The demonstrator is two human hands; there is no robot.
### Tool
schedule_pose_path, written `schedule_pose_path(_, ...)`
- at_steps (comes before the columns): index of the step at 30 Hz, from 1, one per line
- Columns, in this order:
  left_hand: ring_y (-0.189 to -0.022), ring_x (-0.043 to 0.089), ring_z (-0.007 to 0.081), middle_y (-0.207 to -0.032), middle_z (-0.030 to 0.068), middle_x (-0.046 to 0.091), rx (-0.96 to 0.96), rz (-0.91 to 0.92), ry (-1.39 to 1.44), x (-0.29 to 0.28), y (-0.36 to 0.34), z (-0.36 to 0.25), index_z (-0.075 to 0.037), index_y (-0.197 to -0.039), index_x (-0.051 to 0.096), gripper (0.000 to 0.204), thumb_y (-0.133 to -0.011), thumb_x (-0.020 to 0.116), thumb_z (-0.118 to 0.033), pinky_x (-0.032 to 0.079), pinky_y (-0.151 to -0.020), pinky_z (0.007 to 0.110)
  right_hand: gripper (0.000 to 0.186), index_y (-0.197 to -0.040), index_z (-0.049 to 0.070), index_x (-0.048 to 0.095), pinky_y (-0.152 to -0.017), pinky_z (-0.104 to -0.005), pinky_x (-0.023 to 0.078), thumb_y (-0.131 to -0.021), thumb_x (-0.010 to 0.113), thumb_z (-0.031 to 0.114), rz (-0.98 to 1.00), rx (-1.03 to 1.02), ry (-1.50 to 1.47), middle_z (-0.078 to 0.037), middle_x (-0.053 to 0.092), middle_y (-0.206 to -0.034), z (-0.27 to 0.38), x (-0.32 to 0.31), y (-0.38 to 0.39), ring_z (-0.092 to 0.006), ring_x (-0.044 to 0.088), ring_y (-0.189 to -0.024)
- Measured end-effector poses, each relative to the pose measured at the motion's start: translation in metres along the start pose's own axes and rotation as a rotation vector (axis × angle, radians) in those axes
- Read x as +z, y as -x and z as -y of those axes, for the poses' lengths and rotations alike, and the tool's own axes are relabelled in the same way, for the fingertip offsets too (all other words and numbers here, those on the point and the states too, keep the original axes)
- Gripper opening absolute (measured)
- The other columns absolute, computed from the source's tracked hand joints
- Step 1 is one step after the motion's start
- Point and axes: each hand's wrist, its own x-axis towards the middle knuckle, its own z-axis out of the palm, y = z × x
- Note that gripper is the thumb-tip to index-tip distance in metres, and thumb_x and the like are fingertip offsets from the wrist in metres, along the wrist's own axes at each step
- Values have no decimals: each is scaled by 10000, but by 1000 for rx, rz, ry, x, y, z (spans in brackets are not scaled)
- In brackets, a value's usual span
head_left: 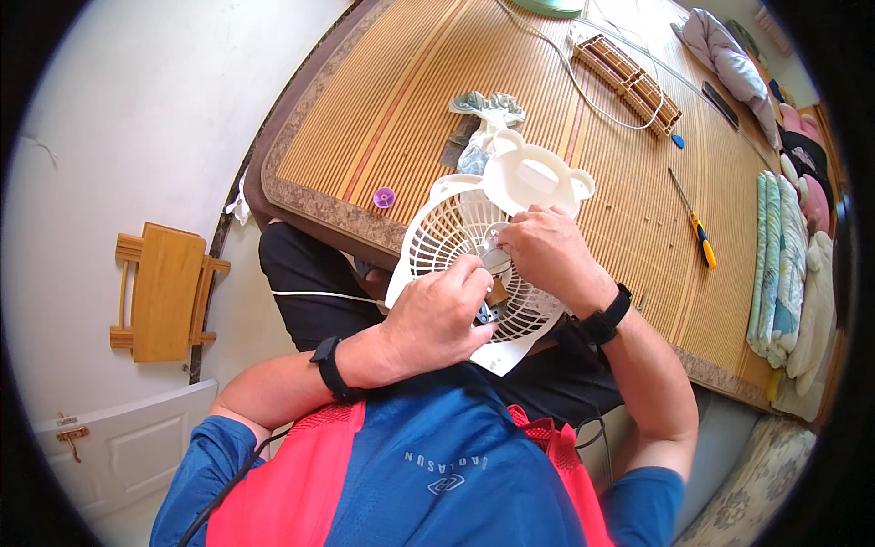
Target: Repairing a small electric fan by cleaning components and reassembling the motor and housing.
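A white plastic fan grille, round with a slatted basket shape, rests on my lap against the table edge. My left hand is over its left side, fingers closed in a pinch at the centre; what they hold is hidden. My right hand is closed at the upper right of the grille, pinching a small white part. Between the hands, a metal piece shows inside the grille. Just beyond my right hand lies a white bear-eared cover. A white cord runs left from the grille.
On the slatted table mat lie a purple knob, a crumpled cloth, a brown slatted rack and a yellow-black screwdriver. Folded textiles line the right side. A wooden stool stands left on the floor.
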Motion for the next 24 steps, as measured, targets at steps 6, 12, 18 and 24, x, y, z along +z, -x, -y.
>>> schedule_pose_path(6, -981, 756, 392, -1251, 197, 659, 58, 7, -12, 2, 3, -7, -27, -1149, 642, 461, -849, 929, -228, 645, -841, 472, 167, -959, 99, 890, -926, -485, 596, -918, 729, 94, 74, 27, -52, -115, 848, -984, -2, -7, -8, -331, 787, -998)
schedule_pose_path(12, -1001, 749, 382, -1239, 204, 649, 120, 25, -1, 6, 5, -7, -13, -1144, 636, 486, -840, 938, -240, 638, -836, 461, 163, -922, 97, 873, -810, -523, 640, -835, 744, 50, 276, 25, -151, -207, 802, -878, -5, -22, -26, -433, 807, -909)
schedule_pose_path(18, -995, 742, 368, -1197, 194, 634, 147, 31, -12, 8, 6, -4, -23, -1134, 627, 484, -839, 940, -245, 626, -849, 467, 141, -914, 61, 861, -797, -497, 607, -910, 728, 106, 281, 31, -101, -193, 798, -878, -4, -12, -32, -409, 786, -876)
schedule_pose_path(24, -985, 743, 360, -1190, 195, 634, 167, 49, 2, 12, 10, 1, -27, -1104, 617, 449, -859, 927, -241, 614, -869, 459, 153, -936, 61, 867, -832, -496, 611, -922, 720, 100, 170, 66, -165, -173, 811, -932, 3, -15, -26, -389, 789, -927)
